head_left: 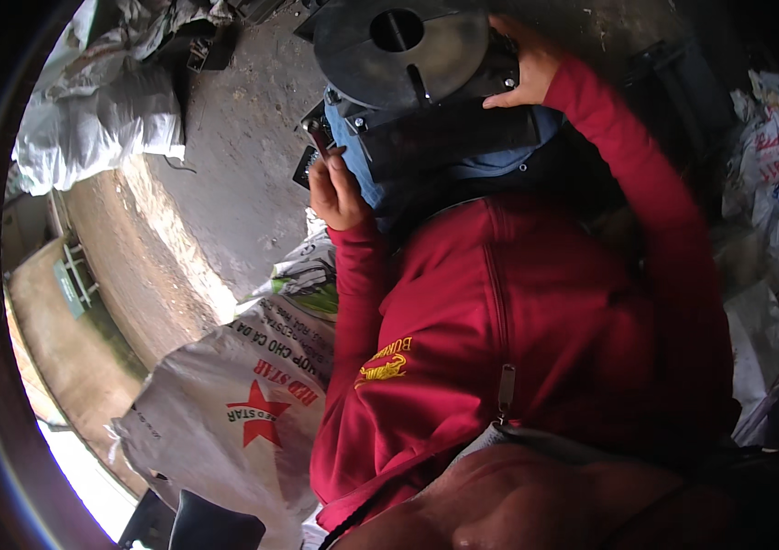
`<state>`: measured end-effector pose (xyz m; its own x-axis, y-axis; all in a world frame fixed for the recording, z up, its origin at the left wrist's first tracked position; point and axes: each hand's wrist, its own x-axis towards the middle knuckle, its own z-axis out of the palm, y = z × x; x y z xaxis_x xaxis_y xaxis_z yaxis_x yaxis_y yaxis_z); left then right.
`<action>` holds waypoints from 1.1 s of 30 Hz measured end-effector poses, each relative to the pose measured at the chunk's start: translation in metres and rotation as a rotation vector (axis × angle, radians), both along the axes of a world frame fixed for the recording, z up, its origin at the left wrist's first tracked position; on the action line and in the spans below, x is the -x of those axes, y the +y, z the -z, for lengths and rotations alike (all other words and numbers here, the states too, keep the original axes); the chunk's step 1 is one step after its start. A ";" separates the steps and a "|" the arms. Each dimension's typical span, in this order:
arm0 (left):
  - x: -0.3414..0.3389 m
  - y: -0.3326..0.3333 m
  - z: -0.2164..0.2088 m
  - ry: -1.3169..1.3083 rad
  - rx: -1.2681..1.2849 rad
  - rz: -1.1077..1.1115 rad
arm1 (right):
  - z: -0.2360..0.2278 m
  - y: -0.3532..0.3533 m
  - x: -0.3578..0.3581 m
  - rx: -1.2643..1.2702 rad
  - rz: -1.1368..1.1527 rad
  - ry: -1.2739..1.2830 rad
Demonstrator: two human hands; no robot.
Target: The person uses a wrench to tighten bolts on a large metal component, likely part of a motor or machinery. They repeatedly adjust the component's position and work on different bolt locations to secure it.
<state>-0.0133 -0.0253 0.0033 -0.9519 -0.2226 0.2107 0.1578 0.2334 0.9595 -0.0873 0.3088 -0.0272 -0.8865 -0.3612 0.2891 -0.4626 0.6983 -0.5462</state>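
A black part with a round flat disc (444, 69) on top rests over my lap. The disc has a round hole and a narrow slot, and bolt heads show on the flat base beneath it. My right hand (531, 64) grips the part's right edge, thumb near a bolt and fingers behind. Left of the part, my left hand (342, 192) is closed on a slim dark tool (319, 137) with a rounded end, held upright near the base's left corner. Its exact kind I cannot make out.
A large printed white sack (215, 403) lies at my left. Bundled clear plastic bags (100, 128) sit at the far left on the grey concrete floor (233, 156). More plastic bags (770, 165) and dark parts (683, 92) are at the right.
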 end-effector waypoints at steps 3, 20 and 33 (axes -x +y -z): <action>0.037 -0.025 0.047 0.084 0.018 -0.055 | 0.001 0.006 0.010 -0.056 -0.007 0.076; 0.039 -0.031 -0.036 0.018 -0.540 0.058 | -0.099 -0.013 0.072 0.001 -0.146 -0.510; 0.038 0.024 -0.056 0.329 0.443 0.321 | -0.064 -0.016 0.046 -0.140 -0.069 -0.148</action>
